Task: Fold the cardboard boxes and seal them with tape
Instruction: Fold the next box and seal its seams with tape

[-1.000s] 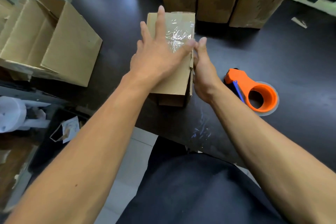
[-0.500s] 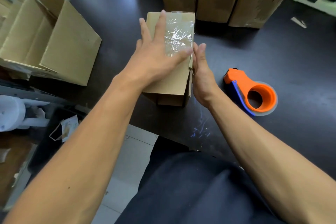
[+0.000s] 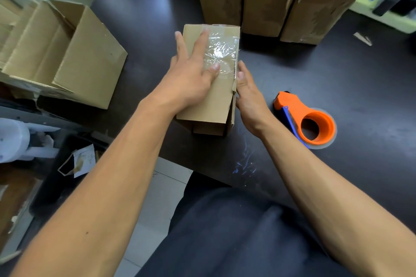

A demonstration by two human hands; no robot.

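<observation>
- Head view: a small cardboard box (image 3: 209,87) stands on the dark table (image 3: 337,74), in the middle, near its near edge.
- The left hand (image 3: 191,76) lies flat on the box's top face, fingers straight and spread, thumb on the clear tape (image 3: 221,51) that wrinkles across the far part of that face.
- The right hand (image 3: 248,94) rests against the box's right side, thumb at the top edge; its fingers are hidden, so their hold cannot be told.
- An orange tape dispenser (image 3: 308,119) lies on the table right of the box, apart from the right hand.
- Three upright boxes (image 3: 270,0) stand at the far side; an open box (image 3: 74,51) lies far left.
</observation>
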